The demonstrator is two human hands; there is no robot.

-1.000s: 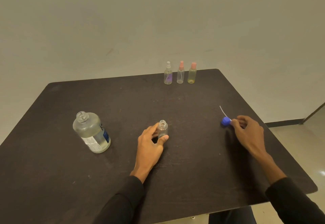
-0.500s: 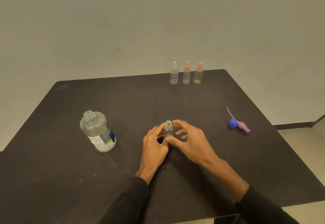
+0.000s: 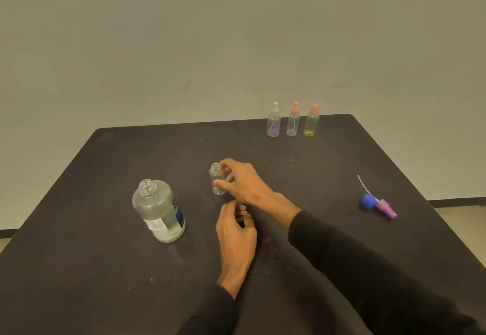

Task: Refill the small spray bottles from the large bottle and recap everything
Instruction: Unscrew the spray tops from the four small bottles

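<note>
A small clear uncapped spray bottle [image 3: 217,179] stands upright near the middle of the dark table [image 3: 105,269]. My right hand [image 3: 243,182] holds it with thumb and fingers curled round its side. My left hand [image 3: 236,232] lies just behind it toward me, fingers loosely curled, holding nothing. The large clear bottle [image 3: 157,211] with a label stands uncapped to the left. A blue cap [image 3: 367,200] and a purple spray head [image 3: 384,208] with a white tube lie on the right.
Three capped small spray bottles stand in a row at the table's far edge: one with a white top [image 3: 273,123], one with a pink top [image 3: 293,122] and a yellowish one [image 3: 311,123]. A plain wall rises behind the table.
My right hand left the blue cap and spray head on the right and came across to take the small bottle. My left hand let go of the bottle and drew back toward me.
</note>
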